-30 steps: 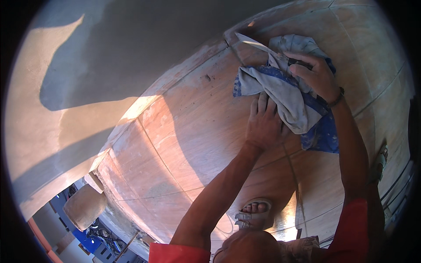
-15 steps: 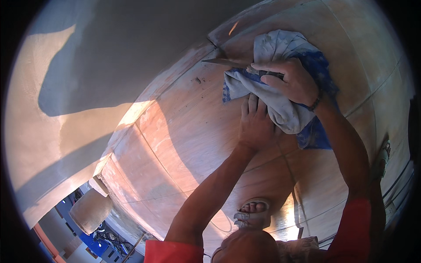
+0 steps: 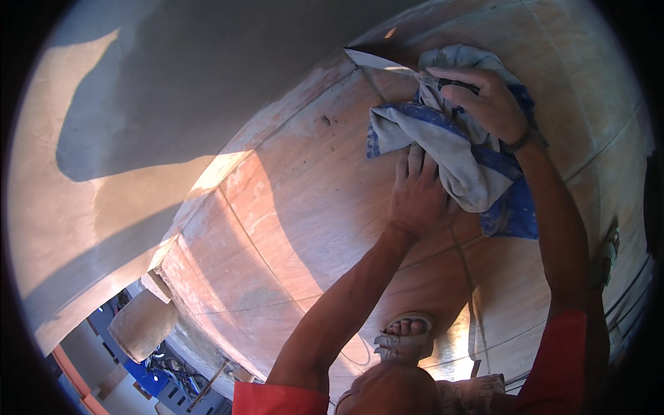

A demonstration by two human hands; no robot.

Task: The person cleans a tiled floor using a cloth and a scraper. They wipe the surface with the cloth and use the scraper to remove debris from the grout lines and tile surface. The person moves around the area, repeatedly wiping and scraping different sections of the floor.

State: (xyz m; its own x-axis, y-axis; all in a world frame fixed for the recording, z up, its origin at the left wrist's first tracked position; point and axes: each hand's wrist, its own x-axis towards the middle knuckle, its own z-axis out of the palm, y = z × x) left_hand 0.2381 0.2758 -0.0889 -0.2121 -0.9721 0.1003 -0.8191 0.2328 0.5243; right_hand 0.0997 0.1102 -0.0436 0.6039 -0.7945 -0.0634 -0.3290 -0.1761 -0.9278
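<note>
My right hand [image 3: 490,104] is closed around the dark handle of a trowel [image 3: 380,61]. Its long metal blade points left, with the tip at the corner where the floor meets the wall. A crumpled grey-white and blue cloth [image 3: 470,176] lies on the tiles beneath the right hand. My left hand [image 3: 418,197] rests on the floor with its fingers stretched out. Those fingertips reach the cloth's near edge, and a fold partly covers them.
A smooth grey wall [image 3: 207,90] rises at the left, partly sunlit. Pinkish tiles [image 3: 332,200] cover the floor, with small dark crumbs near the wall. My sandaled foot [image 3: 404,332] stands below. Beyond the floor's lower-left edge are a pale block [image 3: 143,325] and a bicycle [image 3: 181,377].
The trowel's blade has moved up and to the right, its tip now at the wall corner. The cloth has shifted with the right hand, and its folds have opened a little.
</note>
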